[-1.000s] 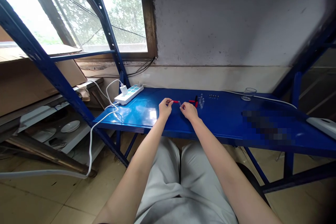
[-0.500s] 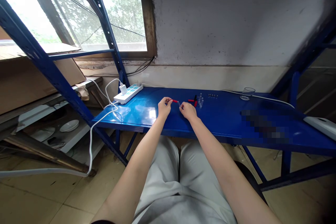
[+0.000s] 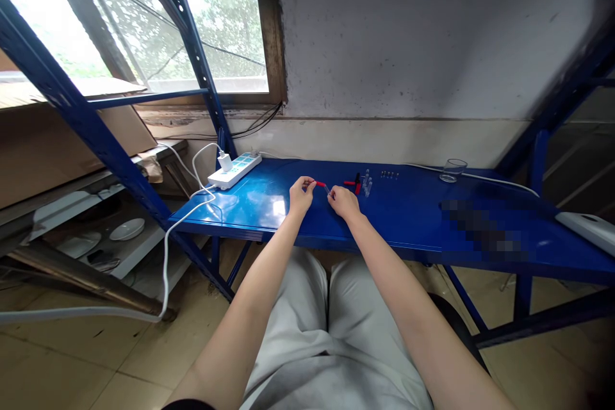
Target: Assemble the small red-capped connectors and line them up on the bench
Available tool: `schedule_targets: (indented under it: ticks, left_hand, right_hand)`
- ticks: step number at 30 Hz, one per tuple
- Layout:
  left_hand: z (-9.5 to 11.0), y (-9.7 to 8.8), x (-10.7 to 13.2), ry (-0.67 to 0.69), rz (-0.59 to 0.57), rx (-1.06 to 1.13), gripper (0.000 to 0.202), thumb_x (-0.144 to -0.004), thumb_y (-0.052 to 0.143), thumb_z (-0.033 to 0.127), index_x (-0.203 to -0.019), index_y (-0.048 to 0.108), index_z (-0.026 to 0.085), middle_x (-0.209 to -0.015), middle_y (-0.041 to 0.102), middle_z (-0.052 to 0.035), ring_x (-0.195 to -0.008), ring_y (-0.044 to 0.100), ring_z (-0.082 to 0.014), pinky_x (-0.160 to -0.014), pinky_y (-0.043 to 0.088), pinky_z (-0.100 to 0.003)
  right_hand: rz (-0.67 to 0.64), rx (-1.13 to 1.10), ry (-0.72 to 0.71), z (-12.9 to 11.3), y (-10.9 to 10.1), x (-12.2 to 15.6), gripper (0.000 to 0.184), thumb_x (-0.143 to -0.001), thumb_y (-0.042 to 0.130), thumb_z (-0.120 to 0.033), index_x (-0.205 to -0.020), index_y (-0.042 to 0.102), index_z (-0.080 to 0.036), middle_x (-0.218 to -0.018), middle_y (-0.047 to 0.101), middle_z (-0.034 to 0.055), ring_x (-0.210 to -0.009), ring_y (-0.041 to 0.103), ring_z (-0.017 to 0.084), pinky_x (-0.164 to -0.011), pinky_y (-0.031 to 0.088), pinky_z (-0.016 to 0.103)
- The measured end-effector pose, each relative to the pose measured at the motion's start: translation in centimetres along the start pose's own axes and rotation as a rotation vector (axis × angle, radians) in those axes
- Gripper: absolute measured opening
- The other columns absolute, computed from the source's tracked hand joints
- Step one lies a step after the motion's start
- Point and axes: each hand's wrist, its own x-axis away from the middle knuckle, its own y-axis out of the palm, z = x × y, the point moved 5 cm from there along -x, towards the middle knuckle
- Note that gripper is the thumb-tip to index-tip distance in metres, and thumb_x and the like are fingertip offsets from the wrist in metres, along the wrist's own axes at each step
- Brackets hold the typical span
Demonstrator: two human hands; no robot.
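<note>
Over the blue table (image 3: 254, 205), my left hand (image 3: 302, 195) pinches a small red stick-like piece (image 3: 319, 184) between thumb and fingers. My right hand (image 3: 343, 202) is closed on a small clear tube (image 3: 327, 190). The red piece and the clear tube meet end to end between the hands; whether one sits inside the other is too small to tell. Just beyond my right hand lie more red pieces (image 3: 357, 188), a black piece (image 3: 358, 177) and several clear tubes (image 3: 368, 184).
Several tiny metallic pieces (image 3: 389, 175) lie in rows farther back. A glass cup (image 3: 453, 170) stands at the back right, a white object (image 3: 589, 234) at the right edge. A power strip (image 3: 235, 171) with a white cable sits at the left. Blue metal posts (image 3: 192, 57) rise beside the table.
Hardly anything differs. Both hands keep their grips, and the red piece and clear tube stay end to end, with only a very slight shift.
</note>
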Motion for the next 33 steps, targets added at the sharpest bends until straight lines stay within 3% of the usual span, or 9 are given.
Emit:
schedule_targets:
  ticks: [4, 8, 13, 16, 20, 24, 29, 33]
  left_hand:
    - [0.2, 0.1, 0.1, 0.028, -0.014, -0.008, 0.012, -0.080, 0.052, 0.025, -0.084, 0.060, 0.017, -0.080, 0.063, -0.0038, -0.073, 0.057, -0.0123, -0.069, 0.046, -0.025]
    - [0.8, 0.3, 0.4, 0.137, -0.049, -0.066, 0.022, -0.084, 0.047, 0.027, -0.098, 0.061, 0.018, -0.089, 0.063, -0.0050, -0.076, 0.057, -0.0122, -0.071, 0.047, -0.025]
    - [2.0, 0.9, 1.1, 0.270, -0.173, -0.188, 0.038, -0.087, 0.042, 0.028, -0.124, 0.048, 0.022, -0.099, 0.060, -0.0055, -0.079, 0.056, -0.0125, -0.076, 0.047, -0.027]
    - [2.5, 1.3, 1.5, 0.312, -0.255, -0.264, 0.043, -0.087, 0.042, 0.029, -0.129, 0.043, 0.025, -0.107, 0.058, -0.0059, -0.091, 0.055, -0.0155, -0.082, 0.046, -0.029]
    - [2.7, 1.8, 2.0, 0.344, -0.341, -0.308, 0.041, -0.087, 0.041, 0.029, -0.128, 0.044, 0.026, -0.105, 0.058, -0.0055, -0.099, 0.053, -0.0176, -0.083, 0.046, -0.029]
    - [2.6, 1.5, 1.7, 0.322, -0.278, -0.251, 0.033, -0.087, 0.041, 0.029, -0.118, 0.053, 0.022, -0.096, 0.060, -0.0055, -0.090, 0.055, -0.0157, -0.079, 0.046, -0.027]
    - [1.1, 0.8, 0.8, 0.156, -0.153, -0.091, 0.019, -0.081, 0.052, 0.031, -0.091, 0.061, 0.018, -0.088, 0.062, -0.0043, -0.070, 0.055, -0.0111, -0.071, 0.046, -0.025]
    - [0.1, 0.6, 0.3, 0.031, -0.135, 0.033, 0.017, -0.076, 0.057, 0.032, -0.081, 0.060, 0.017, -0.084, 0.063, -0.0036, -0.067, 0.054, -0.0105, -0.067, 0.046, -0.025]
  right_hand:
    - [0.014, 0.025, -0.018, -0.1, 0.0, 0.0, 0.012, -0.085, 0.043, -0.024, -0.082, 0.053, -0.018, -0.086, 0.062, 0.0070, -0.066, 0.055, 0.015, -0.051, 0.030, 0.025]
    - [0.022, 0.035, -0.020, -0.2, -0.1, 0.0, 0.012, -0.085, 0.043, -0.023, -0.083, 0.053, -0.018, -0.084, 0.062, 0.0074, -0.066, 0.055, 0.015, -0.052, 0.030, 0.025]
    - [0.101, -0.030, 0.011, 0.0, -0.4, 0.2, 0.012, -0.085, 0.043, -0.026, -0.083, 0.052, -0.019, -0.082, 0.062, 0.0059, -0.065, 0.055, 0.015, -0.051, 0.028, 0.024]
    - [0.157, -0.071, 0.024, 0.3, -0.6, 0.3, 0.013, -0.085, 0.042, -0.027, -0.082, 0.052, -0.019, -0.081, 0.061, 0.0054, -0.065, 0.054, 0.015, -0.051, 0.028, 0.024]
    - [0.177, -0.108, 0.039, 0.5, -0.5, 0.1, 0.010, -0.082, 0.046, -0.027, -0.083, 0.052, -0.019, -0.078, 0.060, 0.0050, -0.066, 0.053, 0.016, -0.050, 0.028, 0.024]
    - [0.177, -0.144, 0.011, 0.4, -0.5, 0.0, 0.010, -0.082, 0.046, -0.027, -0.081, 0.052, -0.019, -0.077, 0.059, 0.0043, -0.064, 0.052, 0.015, -0.050, 0.028, 0.024]
    - [0.180, -0.192, -0.068, 0.1, -0.4, 0.1, 0.009, -0.081, 0.047, -0.026, -0.080, 0.053, -0.020, -0.073, 0.057, 0.0025, -0.060, 0.049, 0.013, -0.049, 0.025, 0.024]
    - [0.196, -0.227, -0.135, -0.1, -0.4, 0.1, 0.009, -0.080, 0.047, -0.025, -0.077, 0.053, -0.020, -0.069, 0.055, 0.0014, -0.059, 0.047, 0.013, -0.049, 0.025, 0.023]
